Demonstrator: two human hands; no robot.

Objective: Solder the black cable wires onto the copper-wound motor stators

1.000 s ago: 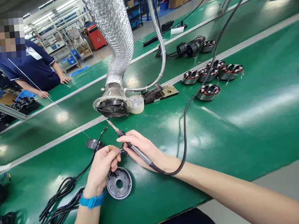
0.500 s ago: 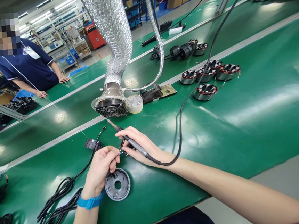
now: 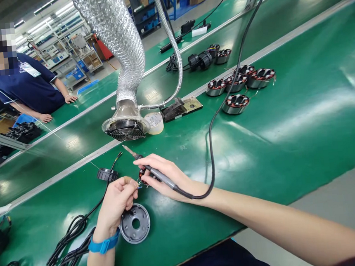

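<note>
My right hand [image 3: 165, 177] is closed around a soldering iron [image 3: 161, 176], whose tip points up and left toward the fan. Its fingers are also beside a motor stator [image 3: 143, 175], mostly hidden behind them. My left hand [image 3: 121, 196], with a blue wristband [image 3: 104, 243], pinches thin wires [image 3: 139, 185] close to that stator. Just below it lies a round grey metal cover [image 3: 136, 224] with a hole in its middle. A black ring-shaped part [image 3: 107, 174] with a black cable sits beyond my left hand.
A fume fan [image 3: 126, 130] hangs from a silver duct, beside a tape roll [image 3: 154, 123] and an iron stand [image 3: 181, 108]. Several stators [image 3: 236, 104] stand at the right. Coiled cables [image 3: 70, 258] lie left. Across the bench stands a person [image 3: 36, 87].
The view has shifted slightly, so the bench items appear farther left. My hands stay close together, the left pinching the wires and the right holding the soldering iron.
</note>
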